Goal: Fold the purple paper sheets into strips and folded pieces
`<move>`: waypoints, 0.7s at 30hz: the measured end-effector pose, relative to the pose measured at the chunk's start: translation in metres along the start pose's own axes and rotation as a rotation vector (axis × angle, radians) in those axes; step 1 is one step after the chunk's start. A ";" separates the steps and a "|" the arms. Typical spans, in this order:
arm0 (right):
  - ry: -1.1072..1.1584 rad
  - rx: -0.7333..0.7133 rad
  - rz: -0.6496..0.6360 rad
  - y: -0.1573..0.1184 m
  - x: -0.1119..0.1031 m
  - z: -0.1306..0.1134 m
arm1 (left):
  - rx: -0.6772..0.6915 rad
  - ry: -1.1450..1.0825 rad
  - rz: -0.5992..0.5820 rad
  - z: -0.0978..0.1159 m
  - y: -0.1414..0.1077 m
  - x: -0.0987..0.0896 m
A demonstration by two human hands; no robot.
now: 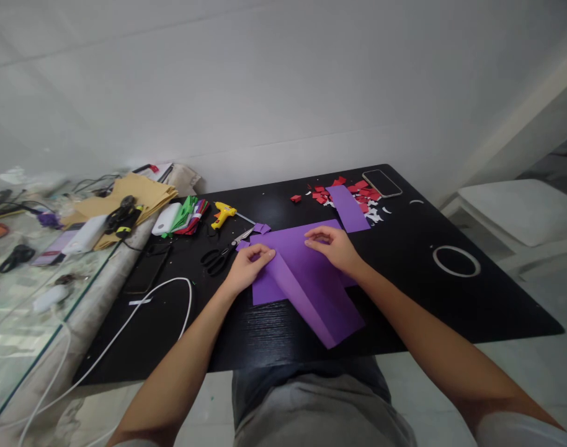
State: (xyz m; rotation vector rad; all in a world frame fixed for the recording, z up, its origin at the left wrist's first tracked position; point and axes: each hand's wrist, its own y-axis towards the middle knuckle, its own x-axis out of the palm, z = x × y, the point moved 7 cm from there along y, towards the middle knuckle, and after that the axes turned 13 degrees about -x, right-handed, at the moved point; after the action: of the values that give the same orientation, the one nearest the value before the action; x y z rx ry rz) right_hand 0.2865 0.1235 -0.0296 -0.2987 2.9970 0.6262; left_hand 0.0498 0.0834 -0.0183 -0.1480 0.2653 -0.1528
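Note:
A sheet of purple paper (327, 304) with a lengthwise crease is tilted towards me, its lighter strip folded up along the left. My left hand (250, 267) pinches its far left corner between thumb and fingers. At the sheet's far right part, my right hand (332, 245) has its fingers curled with thumb and fingertips close together on the paper; the exact contact is partly hidden. Beneath lies another flat purple sheet (265, 292) on the black table (246, 338). Black-handled scissors (223, 254) and small purple scraps (261, 228) are just beyond my left hand.
A yellow glue gun (224, 214) lies at the back. Red paper pieces (358, 189), a purple strip (351, 211) and a phone (382, 183) are back right. A white ring (456, 261) lies right. A white cable (148, 295) and a cluttered glass table (13, 310) are left.

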 end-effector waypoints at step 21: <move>-0.593 -0.353 -0.298 -0.015 0.026 -0.028 | -0.057 0.235 -0.239 -0.012 -0.001 0.006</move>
State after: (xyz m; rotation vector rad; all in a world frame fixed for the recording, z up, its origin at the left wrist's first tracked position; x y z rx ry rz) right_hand 0.2637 0.0943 -0.0121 -0.4683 2.2213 0.9973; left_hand 0.0516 0.0800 -0.0314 -0.2190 0.4866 -0.4013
